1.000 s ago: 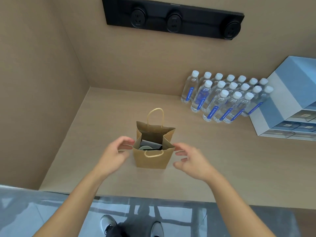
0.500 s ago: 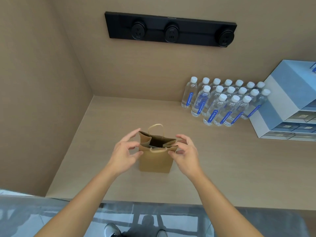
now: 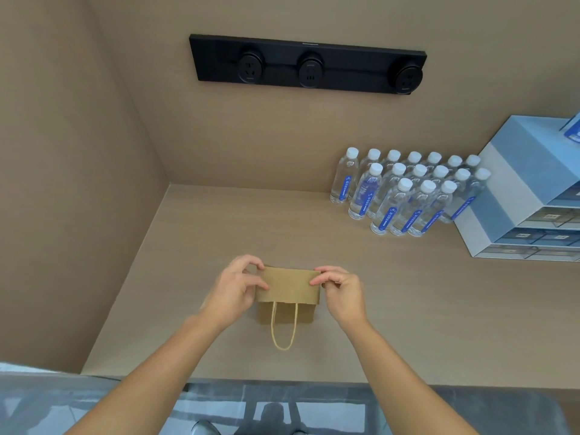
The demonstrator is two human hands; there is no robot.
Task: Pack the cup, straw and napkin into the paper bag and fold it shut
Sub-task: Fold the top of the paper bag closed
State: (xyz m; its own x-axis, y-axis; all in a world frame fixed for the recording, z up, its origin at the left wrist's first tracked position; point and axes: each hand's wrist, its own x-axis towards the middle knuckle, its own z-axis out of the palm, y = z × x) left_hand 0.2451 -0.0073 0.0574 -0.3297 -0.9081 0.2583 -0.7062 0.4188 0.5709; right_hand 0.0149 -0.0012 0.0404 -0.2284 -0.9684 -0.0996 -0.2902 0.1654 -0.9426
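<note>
- Paper bag [image 3: 287, 290] stood upright on the table [image 3: 392, 309], near its front edge and well left of centre, with its top flap folded over toward the person so the mouth was covered.
- Left hand [image 3: 233, 291] pinched the left end of the folded flap, its grip pressed together on the paper with the thumb in front and the fingers curled over the top edge.
- Right hand [image 3: 343, 293] pinched the right end of the same flap, thumb and forefinger closed on the paper at the upper corner.
- Twisted paper handle [image 3: 283, 328] hung down in a loop from under the flap, over the front face of the bag and past its base.
- Cup, straw and napkin could not be seen; the folded top hid whatever was inside the bag.
- Water bottles [image 3: 405, 193] with white caps and blue labels stood in rows at the back right of the table, well apart from the bag.
- Blue and white drawer unit [image 3: 514, 186] sat just beside the bottles at the right edge.
- Black socket strip [image 3: 309, 64] was fixed on the back wall above.
</note>
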